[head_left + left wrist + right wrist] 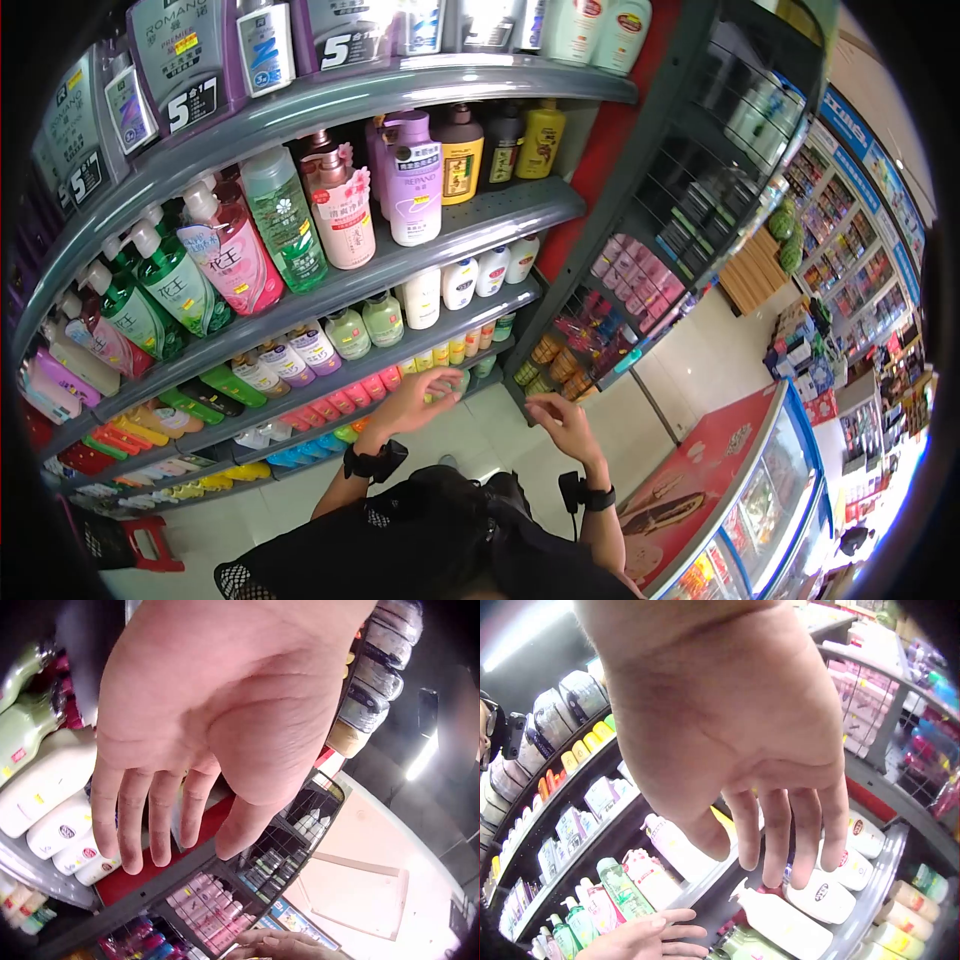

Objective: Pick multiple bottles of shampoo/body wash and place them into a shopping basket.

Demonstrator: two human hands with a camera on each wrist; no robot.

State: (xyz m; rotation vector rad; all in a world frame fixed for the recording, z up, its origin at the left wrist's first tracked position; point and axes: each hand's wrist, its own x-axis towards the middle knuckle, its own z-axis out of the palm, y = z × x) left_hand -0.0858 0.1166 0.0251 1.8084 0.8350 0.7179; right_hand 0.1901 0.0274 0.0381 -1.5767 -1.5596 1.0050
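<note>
My left hand (428, 400) hangs in front of the lower shelves with nothing in it; in the left wrist view its palm (217, 712) faces the camera and the fingers are nearly straight. To its right my right hand (566, 425) is held in the air, empty too, its fingers (776, 832) relaxed and slightly bent in the right wrist view. Beyond the hands, white pump bottles (423, 298) and green bottles (382, 320) line a lower shelf. A purple shampoo bottle (413, 185) and a pink pump bottle (342, 215) stand on the shelf above.
Boxed shampoo sets (180, 60) fill the top shelf. At the right end stands a wire rack (640, 275) of pink packages. A red-sided freezer case (690, 490) is near my right arm. A red stool (155, 545) sits at lower left on the tiled floor.
</note>
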